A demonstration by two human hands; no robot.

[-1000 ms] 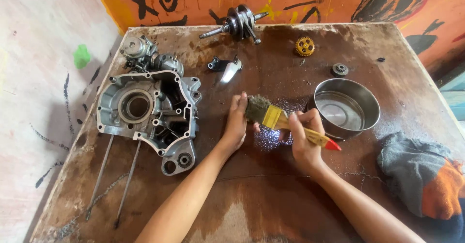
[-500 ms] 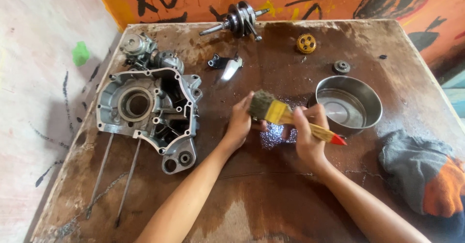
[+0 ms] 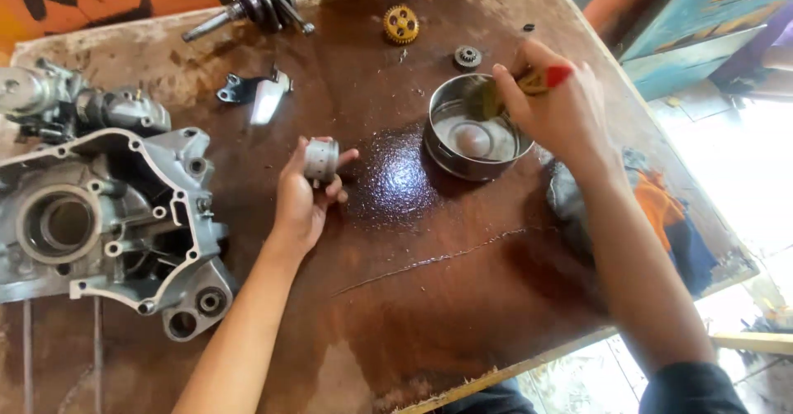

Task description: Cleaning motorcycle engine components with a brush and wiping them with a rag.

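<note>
Centre: left hand (image 3: 301, 195) fingers grip a sleeve (image 3: 320, 160) upright, clear of the wet table (image 3: 429, 298). Upper right: right hand (image 3: 555, 104) fingers clasp a brush (image 3: 496, 96), bristles dipped in the bowl (image 3: 446, 154).

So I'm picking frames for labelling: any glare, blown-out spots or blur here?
Head view: daylight blows out the lower right corner beyond the table; a wet patch glares beside the bowl; the right hand and brush are slightly motion-blurred; the left hand and metal cylinder are sharp.
</note>
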